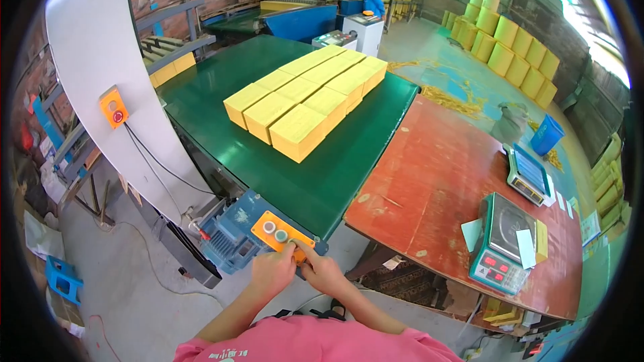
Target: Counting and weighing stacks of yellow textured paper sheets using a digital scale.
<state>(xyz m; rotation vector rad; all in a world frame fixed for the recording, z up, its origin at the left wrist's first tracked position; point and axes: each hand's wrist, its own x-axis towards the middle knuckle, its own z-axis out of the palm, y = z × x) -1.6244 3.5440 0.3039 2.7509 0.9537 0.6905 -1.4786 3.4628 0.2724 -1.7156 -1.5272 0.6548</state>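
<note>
An orange push-button box [295, 232] is fixed at the near end of a green conveyor belt [335, 191]. My left hand [273, 273] is closed at the box's lower edge, its fingertip beside the green button [281, 235]. A pale button [269, 227] sits left of that one. My right hand [325, 275] has its index finger laid over the box's right part and its thumb below, curled at the edge. The fingers hide that part of the box. Yellow blocks [295, 132] in several tight rows lie on the belt, apart from both hands.
On the right, a red-brown table [419, 181] bears a digital scale [500, 245] and a second scale [530, 173]. A blue motor [231, 231] sits under the belt's end. At left stands a white machine frame [94, 47]. A person in blue [371, 1] is at the far machine.
</note>
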